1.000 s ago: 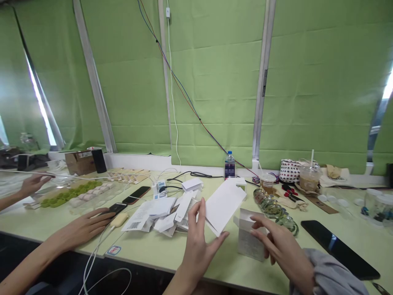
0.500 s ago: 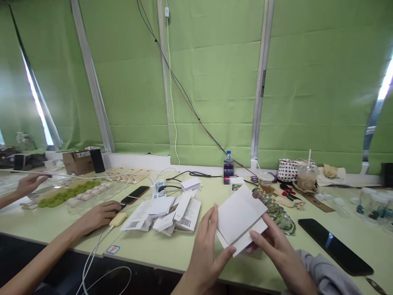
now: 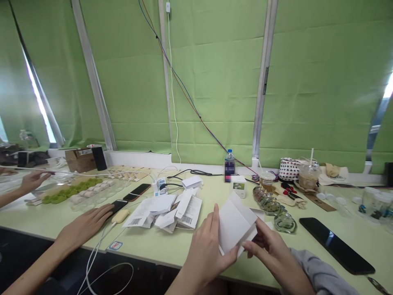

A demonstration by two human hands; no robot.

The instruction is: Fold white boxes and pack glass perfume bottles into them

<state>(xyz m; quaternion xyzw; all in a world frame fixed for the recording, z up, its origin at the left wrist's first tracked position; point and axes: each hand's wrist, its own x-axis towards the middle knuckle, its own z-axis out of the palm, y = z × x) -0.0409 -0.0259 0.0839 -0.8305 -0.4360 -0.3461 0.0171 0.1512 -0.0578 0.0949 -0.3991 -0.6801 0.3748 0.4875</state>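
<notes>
Low over the near edge of the table, my left hand (image 3: pixel 207 248) and my right hand (image 3: pixel 272 252) hold a small white carton (image 3: pixel 235 223) between them. The carton is tilted, partly unfolded, with a flap standing up at its top. My left fingers and thumb grip its left side and lower corner. My right thumb and fingers pinch its lower right edge; part of that edge is hidden by them. To the left lies a loose pile of flattened white cartons (image 3: pixel 166 205), some with barcodes. Behind the held carton stands a formed white box (image 3: pixel 238 187) with a picture on it.
Round clear containers with greenish contents (image 3: pixel 284 221) line up at right, near a large black phone (image 3: pixel 336 246). A bottle (image 3: pixel 229 166) and drink cups (image 3: pixel 308 176) stand behind. At left, another person's hand (image 3: pixel 84 225) rests by a phone (image 3: pixel 118 206) and cables.
The carton in my hands has tilted more upright and opened out, with its flap now raised. My hands have shifted slightly left, and the formed box behind shows more fully.
</notes>
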